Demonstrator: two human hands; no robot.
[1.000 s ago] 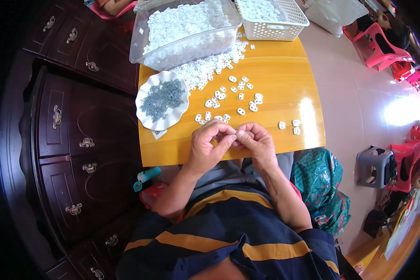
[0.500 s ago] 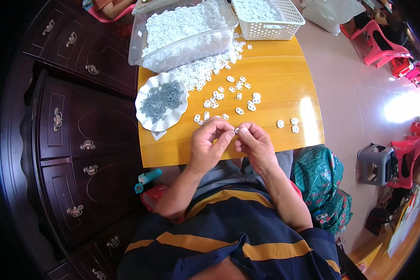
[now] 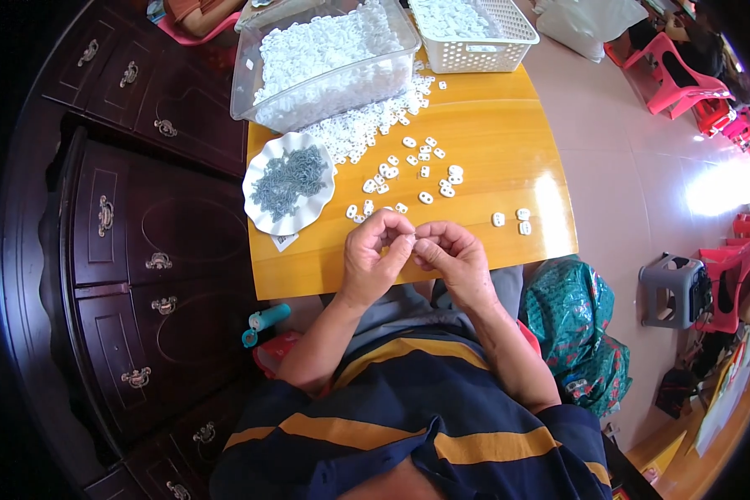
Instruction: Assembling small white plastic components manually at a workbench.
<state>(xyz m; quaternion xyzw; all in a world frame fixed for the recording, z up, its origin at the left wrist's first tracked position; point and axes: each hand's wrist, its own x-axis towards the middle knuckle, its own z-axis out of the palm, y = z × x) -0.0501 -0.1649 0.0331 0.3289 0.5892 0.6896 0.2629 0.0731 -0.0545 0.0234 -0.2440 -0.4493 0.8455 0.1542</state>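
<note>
Plainly, in the head view, two hands worked over one yellow wooden table (image 3: 508, 125). Three white pieces (image 3: 498, 219) lay apart on its right side, two of them close together. Roughly two dozen more, the scattered pieces (image 3: 426, 198), lay in the middle, beyond the fingers; overlaps prevented an exact count. Farther off, a loose heap (image 3: 342, 137) of white pieces, too many to count, spread before one clear bin (image 3: 333, 83) and one white basket (image 3: 475, 57), both filled with white pieces. One scalloped plate (image 3: 254, 204) stood at the left, bearing uncounted grey pieces (image 3: 290, 179).

The left hand (image 3: 375, 254) was nearly closed, thumb and forefinger pinching a small piece (image 3: 414, 236), mostly hidden and too tiny to identify. The right hand (image 3: 457, 260) met it there, thumb and forefinger drawn together on the same spot, its other fingers curled.

Both forearms came in from the near side, wide apart at the elbows and slanting inward to the table's near edge. The wrists were bent a little, the backs of the hands faced outward, and the fingertips touched above the near part of the tabletop.
</note>
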